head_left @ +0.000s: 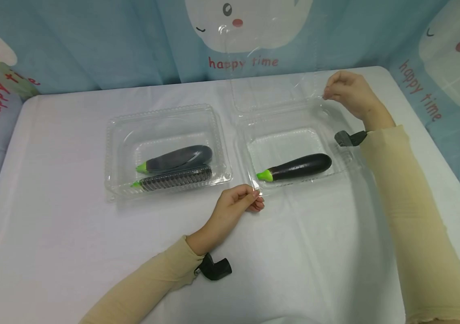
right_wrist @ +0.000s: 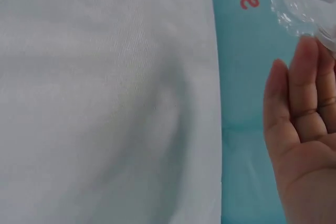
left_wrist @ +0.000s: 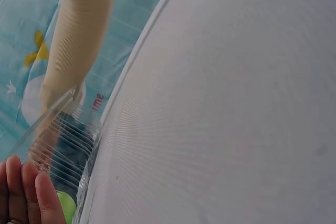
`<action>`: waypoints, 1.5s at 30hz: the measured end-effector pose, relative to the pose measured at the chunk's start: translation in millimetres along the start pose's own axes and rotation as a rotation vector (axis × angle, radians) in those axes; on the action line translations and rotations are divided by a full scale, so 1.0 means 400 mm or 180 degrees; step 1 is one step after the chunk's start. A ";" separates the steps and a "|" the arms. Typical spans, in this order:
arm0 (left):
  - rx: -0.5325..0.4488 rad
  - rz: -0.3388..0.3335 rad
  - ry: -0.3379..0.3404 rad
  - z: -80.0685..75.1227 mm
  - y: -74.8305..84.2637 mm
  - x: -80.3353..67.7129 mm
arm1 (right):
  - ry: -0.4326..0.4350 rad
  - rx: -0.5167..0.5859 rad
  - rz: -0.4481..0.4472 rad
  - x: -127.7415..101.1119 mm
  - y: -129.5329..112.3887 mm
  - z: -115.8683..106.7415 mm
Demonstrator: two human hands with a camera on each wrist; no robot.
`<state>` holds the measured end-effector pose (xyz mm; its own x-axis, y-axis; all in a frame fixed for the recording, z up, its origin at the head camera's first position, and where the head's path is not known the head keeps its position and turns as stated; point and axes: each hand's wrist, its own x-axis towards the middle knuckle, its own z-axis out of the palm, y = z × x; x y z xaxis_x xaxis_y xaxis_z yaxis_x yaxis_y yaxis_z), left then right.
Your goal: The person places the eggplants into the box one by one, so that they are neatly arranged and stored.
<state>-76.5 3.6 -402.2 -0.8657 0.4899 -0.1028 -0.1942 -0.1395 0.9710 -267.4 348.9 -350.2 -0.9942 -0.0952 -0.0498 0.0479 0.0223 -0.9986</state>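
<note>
An open clear plastic box sits right of centre and holds one dark purple eggplant with a green stem. Its clear lid stands raised at the back. My right hand pinches the lid's right edge; the right wrist view shows its fingers beside the crinkled lid rim. My left hand pinches the box's front left corner, and its fingertips lie against the ribbed box wall. Left of it a closed clear box holds two eggplants.
Both boxes stand on a table under a white cloth. A blue curtain printed with "happy time" hangs behind and to both sides. The table's far right corner lies just beyond my right hand.
</note>
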 end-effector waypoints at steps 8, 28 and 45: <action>-0.0030 0.0009 0.0019 0.006 0.000 0.000 | 0.0327 0.0028 -0.0315 -0.011 0.007 0.009; -0.0048 -0.0055 0.0096 0.002 0.004 0.005 | 0.0450 0.0287 -0.0776 0.002 0.023 -0.001; -0.0081 -0.0052 0.0134 -0.003 -0.002 0.004 | 0.0386 0.0259 -0.0979 -0.010 0.022 -0.017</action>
<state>-78.4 3.5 -403.4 -0.8808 0.4558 -0.1281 -0.2198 -0.1539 0.9633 -263.6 356.0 -358.7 -0.9673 0.0340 0.2515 -0.2533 -0.0689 -0.9649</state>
